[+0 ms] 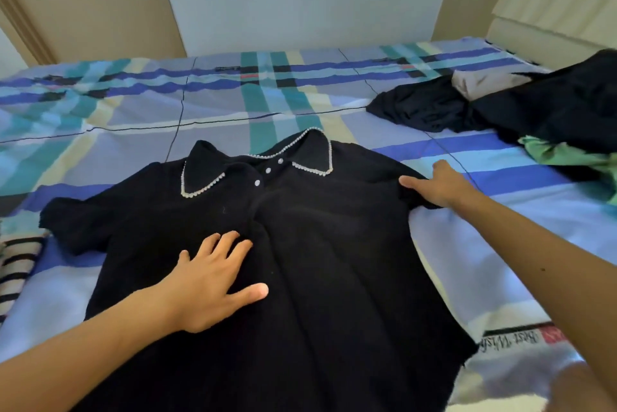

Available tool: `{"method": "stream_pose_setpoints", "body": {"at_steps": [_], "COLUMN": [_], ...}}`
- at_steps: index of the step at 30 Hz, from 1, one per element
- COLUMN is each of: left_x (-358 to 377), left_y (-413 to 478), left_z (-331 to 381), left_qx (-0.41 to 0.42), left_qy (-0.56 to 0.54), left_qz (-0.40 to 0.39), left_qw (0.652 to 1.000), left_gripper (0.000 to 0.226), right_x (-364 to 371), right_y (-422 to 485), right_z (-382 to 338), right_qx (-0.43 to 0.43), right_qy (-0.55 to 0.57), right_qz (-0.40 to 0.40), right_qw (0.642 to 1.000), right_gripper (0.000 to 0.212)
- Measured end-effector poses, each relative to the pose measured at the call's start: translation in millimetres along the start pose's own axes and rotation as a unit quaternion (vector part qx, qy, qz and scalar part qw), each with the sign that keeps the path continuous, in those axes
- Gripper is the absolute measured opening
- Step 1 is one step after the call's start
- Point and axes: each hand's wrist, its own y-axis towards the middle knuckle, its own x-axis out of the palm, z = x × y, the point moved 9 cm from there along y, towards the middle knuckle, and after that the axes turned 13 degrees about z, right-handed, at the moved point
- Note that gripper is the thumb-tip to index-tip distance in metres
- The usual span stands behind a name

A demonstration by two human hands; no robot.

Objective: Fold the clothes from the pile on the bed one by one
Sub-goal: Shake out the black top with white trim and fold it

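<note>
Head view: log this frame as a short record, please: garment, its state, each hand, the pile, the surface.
garment: black collared shirt, pale beaded collar trim, three buttons
state: spread front up, not yet folded
left hand: flat on the shirt's front, fingers spread
right hand: on the shirt's shoulder nearest the pile; grip unclear
pile: dark and green clothes, far right
surface: plaid bedsheet

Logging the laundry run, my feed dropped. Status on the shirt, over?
Left hand flat on black collared shirt, spread on bed. Right hand at its right-side sleeve, grip unclear. Clothes pile far right, clear of it.
</note>
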Motion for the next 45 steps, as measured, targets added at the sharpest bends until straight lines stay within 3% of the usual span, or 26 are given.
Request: {"method": "stream_pose_setpoints", "body": {"at_steps": [3, 6, 10, 14, 17, 19, 20, 22, 25, 27, 30, 33, 36, 40, 45], "left_x": [-6.8, -12.2, -19.6, -20.1, -18.9, -18.4, -18.4, -15.3, -18.7, -36.1, -56.6, -60.3, -41.5, -4.1, -3.5], "left_y": [9.1, 16.9, 27.9, 33.0, 35.3, 36.3, 36.4, 37.0, 36.8, 37.7, 49.3, 74.4, 106.8, 123.6, 109.7], "left_z": [5.2, 9.1, 5.0, 0.8, 5.3, 7.3, 7.8, 7.1, 7.2, 18.8, 57.6, 114.2, 171.2, 220.3, 220.8], "left_qx": [0.007, 0.007, -0.035, -0.054, -0.05, -0.047, -0.046, -0.047, -0.059, -0.031, 0.037, 0.066, 0.058, 0.085, 0.134], "left_qy": [0.011, 0.012, -0.049, -0.063, -0.039, -0.024, -0.02, -0.014, -0.002, 0.012, -0.052, -0.165, -0.202, -0.118, -0.087], "left_qz": [0.064, 0.13, 0.166, 0.175, 0.192, 0.205, 0.211, 0.212, 0.227, 0.292, 0.356, 0.354, 0.269, 0.161, 0.159], "left_qw": [0.998, 0.991, 0.984, 0.981, 0.979, 0.977, 0.976, 0.976, 0.972, 0.956, 0.932, 0.918, 0.94, 0.976, 0.974], "left_gripper": [0.117, 0.106, 0.092, 0.083, 0.077, 0.074, 0.072, 0.066, 0.067, 0.063, 0.053, 0.058, 0.071, 0.081, 0.087], "right_x": [10.8, 12.4, 9.2, -5.0, -20.9, -25.2, -23.2, -18.9, -10.6, -5.7, -3.8, -6.3, -8.7, -0.2, 3.9], "right_y": [1.9, 4.6, 10.7, 30.2, 42.5, 49.0, 51.5, 46.8, 26.2, 14.3, 6.5, -3.6, -10.7, -10.6, -4.5], "right_z": [9.9, 9.8, 2.9, 10.2, 29.6, 39.6, 41.4, 43.8, 43.6, 37.9, 28.9, 16.8, 4.8, 3.6, 12.1], "right_qx": [0.094, 0.149, 0.185, 0.19, 0.212, 0.213, 0.209, 0.199, 0.183, 0.158, 0.112, 0.078, 0.058, 0.076, 0.137], "right_qy": [0.129, 0.241, 0.438, 0.494, 0.543, 0.594, 0.603, 0.544, 0.364, 0.299, 0.232, 0.245, 0.309, 0.355, 0.367], "right_qz": [-0.073, -0.12, -0.132, -0.057, 0.069, 0.11, 0.101, 0.06, -0.04, -0.105, -0.12, -0.112, -0.122, -0.093, -0.093], "right_qw": [0.984, 0.952, 0.87, 0.846, 0.81, 0.768, 0.763, 0.813, 0.913, 0.935, 0.959, 0.96, 0.942, 0.927, 0.916], "right_gripper": [0.068, 0.046, 0.031, 0.036, 0.031, 0.044, 0.054, 0.071, 0.071, 0.077, 0.081, 0.066, 0.056, 0.077, 0.06]}}
